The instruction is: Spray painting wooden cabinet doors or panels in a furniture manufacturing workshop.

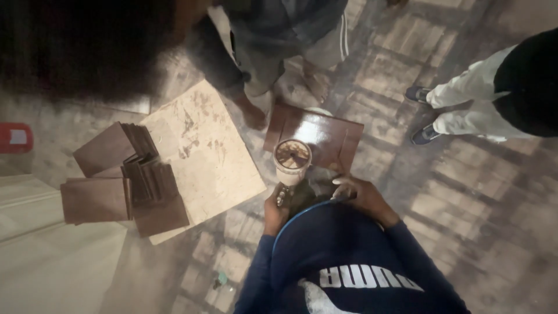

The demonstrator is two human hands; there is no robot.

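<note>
Your left hand (275,204) is closed around the grip of a spray gun (290,168), whose pale cup stands upright with its round top facing the camera — brown finish streaks the lid. Your right hand (356,193) sits just beside the gun, fingers curled loosely near its body; you cannot tell from this view whether it grips anything or only rests there. Directly beyond the cup lies a glossy dark brown wooden panel (325,135), flat on the floor (465,209), with light glinting off its wet-looking face.

To your left, a pale square board (200,145) lies on the floor, smudged with brown marks. Touching its left edge is a loose group of matte brown panels (125,180) — some flat, several leaning together on edge.

Beyond the glossy panel, another person's bare feet (254,115) stand close to it, one just beside the pale board. At the right edge, a second person in light trousers and dark shoes (424,135) stands well apart. A red object (14,138) shows at the far left.
</note>
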